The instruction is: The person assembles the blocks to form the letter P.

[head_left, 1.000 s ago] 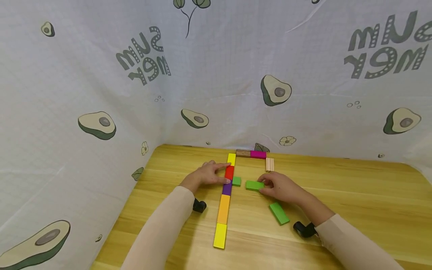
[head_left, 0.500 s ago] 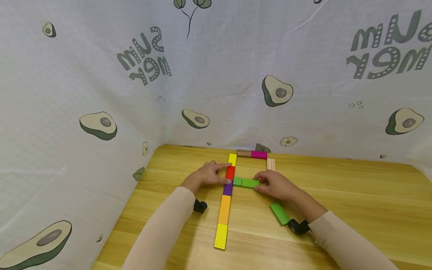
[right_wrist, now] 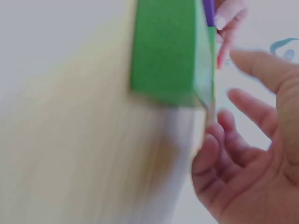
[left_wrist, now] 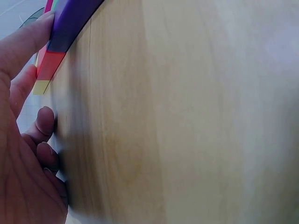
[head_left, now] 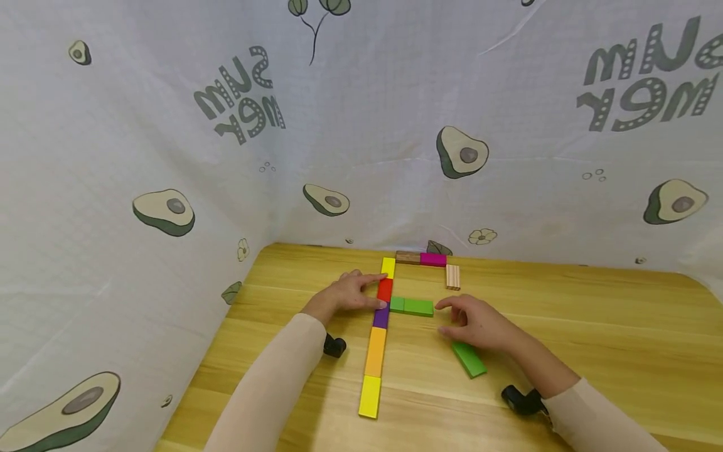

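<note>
In the head view my left hand [head_left: 347,292] touches a row of flat blocks, thumb tip at the purple block [head_left: 381,318] and index fingertip by the red block [head_left: 385,290]. That row also has a yellow block [head_left: 388,266] at the far end, an orange block [head_left: 374,351] and a near yellow block [head_left: 369,397]. A small green block [head_left: 398,304] and a longer green block [head_left: 418,308] branch rightward from it. Just right of them, my right hand [head_left: 477,321] has its fingers apart, holding nothing. A loose green block [head_left: 470,360] lies slanted partly beneath that hand.
A brown block [head_left: 408,257] and a magenta block [head_left: 433,259] extend right from the row's far end. A striped wooden block [head_left: 453,277] stands lengthwise below the magenta one's right end. White printed cloth [head_left: 395,125] rises behind the wooden table [head_left: 593,326].
My right hand slid the longer green block left against the small green one, let it go, and drew back right toward the loose green block. The left hand stayed in place.
</note>
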The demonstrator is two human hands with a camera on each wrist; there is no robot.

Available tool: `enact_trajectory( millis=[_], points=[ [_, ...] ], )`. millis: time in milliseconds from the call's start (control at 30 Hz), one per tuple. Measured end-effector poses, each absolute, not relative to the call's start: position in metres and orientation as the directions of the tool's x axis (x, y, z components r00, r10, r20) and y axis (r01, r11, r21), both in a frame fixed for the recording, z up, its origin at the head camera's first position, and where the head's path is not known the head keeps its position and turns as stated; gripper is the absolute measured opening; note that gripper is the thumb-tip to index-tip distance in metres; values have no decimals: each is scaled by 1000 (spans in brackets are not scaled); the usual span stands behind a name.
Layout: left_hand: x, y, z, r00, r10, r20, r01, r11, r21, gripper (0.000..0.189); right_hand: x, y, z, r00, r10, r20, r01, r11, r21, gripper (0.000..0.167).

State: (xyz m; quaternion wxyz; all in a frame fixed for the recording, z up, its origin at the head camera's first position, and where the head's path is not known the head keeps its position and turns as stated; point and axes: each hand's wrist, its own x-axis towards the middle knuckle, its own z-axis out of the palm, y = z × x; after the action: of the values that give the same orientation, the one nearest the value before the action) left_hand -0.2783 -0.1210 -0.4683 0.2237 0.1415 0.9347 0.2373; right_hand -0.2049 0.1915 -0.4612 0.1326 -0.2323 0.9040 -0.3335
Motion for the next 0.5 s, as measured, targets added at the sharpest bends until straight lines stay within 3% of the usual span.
enact_trajectory(
  millis=[167, 300, 400, 500],
  points=[
    [-277, -120, -467, -861, 368, -351, 153, 846, 511, 76, -177, 221, -455, -786, -572, -235, -250, 642, -725, 62],
    [-276, -121, -467, -861, 367, -353, 154, 848, 507, 77, -164, 235, -453, -741, -607, -286, -236, 635, -736, 67],
    [-276, -120, -467, -861, 365, -355, 151, 849, 506, 77, -160, 237, -453, -758, -590, -278, -249, 656, -712, 66],
    [-276, -120, -466, -861, 360, -359, 146, 852, 503, 78, -162, 231, -456, -820, -521, -237, -249, 697, -672, 65]
  ],
)
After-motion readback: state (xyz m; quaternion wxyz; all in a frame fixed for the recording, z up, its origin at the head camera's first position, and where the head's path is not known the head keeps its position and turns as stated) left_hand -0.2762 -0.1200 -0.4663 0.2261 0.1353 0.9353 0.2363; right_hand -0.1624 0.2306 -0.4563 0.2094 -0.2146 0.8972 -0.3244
